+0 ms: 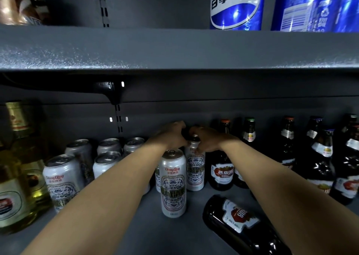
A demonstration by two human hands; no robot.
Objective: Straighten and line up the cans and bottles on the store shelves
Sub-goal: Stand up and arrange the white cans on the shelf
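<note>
Grey shelf (190, 202) carried cans and bottles; at its back, both hands, left (171, 136) and right (206, 140), curled fingers around a dark bottle (187, 131) behind the white cans (173, 183).

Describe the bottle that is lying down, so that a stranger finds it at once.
Look at the lower shelf, right of the two arms. At its front lies a dark brown bottle with a red-and-white label. Every other bottle stands upright; only this one lies on its side.

two bare forearms, left hand (172, 136), right hand (206, 140), sleeveless.
</note>
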